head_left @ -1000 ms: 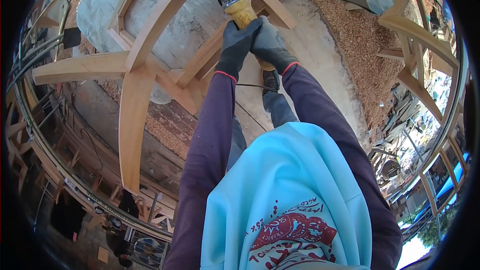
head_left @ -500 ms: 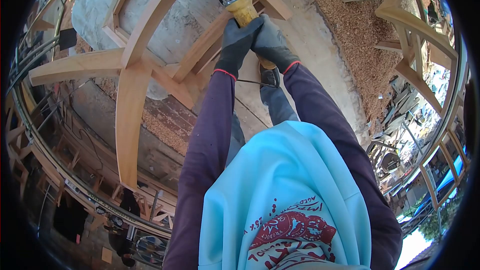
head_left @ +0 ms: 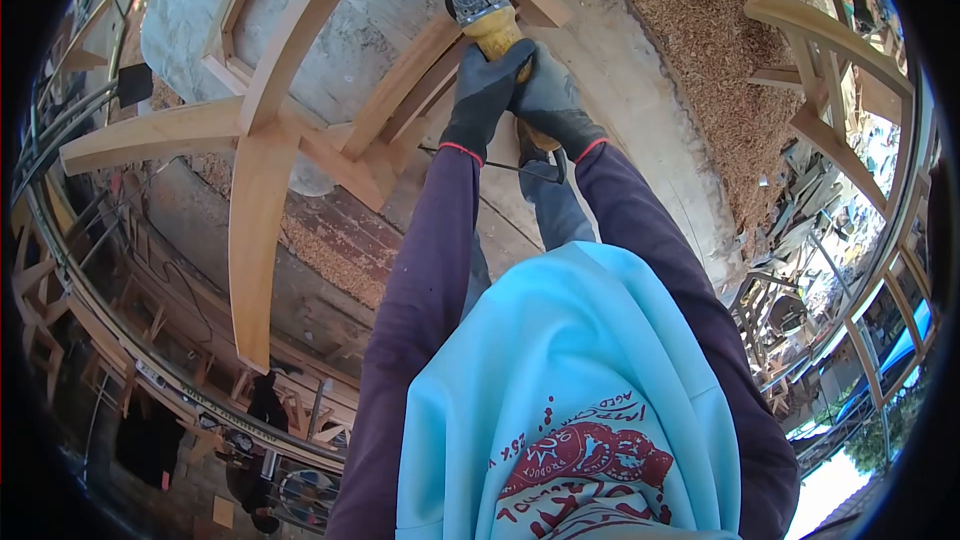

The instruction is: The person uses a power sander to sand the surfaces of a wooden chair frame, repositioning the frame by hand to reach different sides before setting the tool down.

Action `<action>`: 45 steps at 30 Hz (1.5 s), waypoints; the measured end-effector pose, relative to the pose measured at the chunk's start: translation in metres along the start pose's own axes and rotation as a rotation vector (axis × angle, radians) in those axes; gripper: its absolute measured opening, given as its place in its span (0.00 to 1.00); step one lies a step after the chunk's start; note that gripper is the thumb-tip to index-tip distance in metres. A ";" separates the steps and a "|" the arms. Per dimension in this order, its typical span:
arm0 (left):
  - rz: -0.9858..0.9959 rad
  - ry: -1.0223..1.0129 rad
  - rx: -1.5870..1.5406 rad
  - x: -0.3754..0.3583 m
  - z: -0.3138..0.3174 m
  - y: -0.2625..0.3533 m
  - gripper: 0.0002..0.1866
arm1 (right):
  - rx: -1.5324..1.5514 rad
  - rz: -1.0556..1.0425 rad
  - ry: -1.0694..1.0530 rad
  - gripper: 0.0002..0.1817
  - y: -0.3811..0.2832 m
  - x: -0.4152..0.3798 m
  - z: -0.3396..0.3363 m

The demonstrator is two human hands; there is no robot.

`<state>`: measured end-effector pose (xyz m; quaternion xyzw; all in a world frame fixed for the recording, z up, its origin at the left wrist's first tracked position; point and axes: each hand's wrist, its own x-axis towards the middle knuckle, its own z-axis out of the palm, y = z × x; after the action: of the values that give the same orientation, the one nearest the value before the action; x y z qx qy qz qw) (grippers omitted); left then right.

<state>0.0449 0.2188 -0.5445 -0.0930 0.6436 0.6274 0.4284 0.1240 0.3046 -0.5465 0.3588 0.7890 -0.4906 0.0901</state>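
Both my hands, in dark gloves with red cuffs, are wrapped round a yellow angle grinder [head_left: 494, 32] with a dark metal head. My left hand [head_left: 482, 92] grips its body from the left, and my right hand [head_left: 552, 92] closes round it from the right, the two touching each other. The grinder's disc end overlaps the rails of a wooden frame [head_left: 405, 85] at the top of the view. A black cord [head_left: 490, 164] shows below my hands. To the left, the frame's curved wooden legs [head_left: 262, 230] spread outward.
Wood shavings [head_left: 690, 70] lie heaped at the right, beside a pale slab floor [head_left: 640, 150]. Another wooden frame [head_left: 830, 40] stands at the far right, near scrap wood [head_left: 800, 200]. A person [head_left: 245, 480] is at the lower left.
My hands and the grinder have shifted slightly right, and its head sits a little lower in the view. Both hands keep their grip. The wooden frame appears nearly in the same place.
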 end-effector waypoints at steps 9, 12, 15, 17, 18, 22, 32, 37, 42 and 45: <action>0.028 0.018 0.100 -0.005 0.007 -0.014 0.26 | -0.047 0.039 -0.038 0.36 0.007 -0.011 -0.009; 0.048 0.017 0.079 -0.002 0.006 -0.017 0.27 | -0.027 0.010 -0.025 0.35 0.004 -0.012 -0.012; -0.004 0.015 0.042 0.001 0.005 -0.010 0.27 | -0.040 0.056 -0.076 0.36 0.001 -0.001 -0.012; 0.008 0.004 0.006 0.005 0.002 -0.002 0.27 | -0.056 0.039 -0.083 0.37 0.000 0.007 -0.010; 0.018 -0.008 -0.026 0.008 0.000 0.000 0.26 | -0.057 0.040 -0.088 0.37 0.000 0.010 -0.008; 0.021 0.025 -0.001 0.018 -0.007 0.009 0.26 | -0.029 0.001 -0.106 0.39 -0.008 0.028 -0.003; 0.066 0.097 -0.001 0.026 0.003 -0.015 0.28 | -0.092 -0.050 -0.110 0.38 0.010 0.030 -0.007; 0.010 0.177 0.084 0.009 0.012 -0.036 0.38 | -0.090 -0.014 -0.150 0.33 0.018 0.005 -0.016; 0.034 0.257 -0.006 -0.003 -0.005 -0.053 0.36 | -0.133 -0.054 -0.209 0.31 0.010 -0.006 -0.002; 0.039 0.305 -0.052 -0.022 -0.030 -0.056 0.34 | -0.145 -0.068 -0.251 0.31 0.002 -0.012 0.021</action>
<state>0.0821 0.1720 -0.5757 -0.1856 0.6864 0.6308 0.3108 0.1294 0.2813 -0.5525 0.2603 0.8165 -0.4761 0.1970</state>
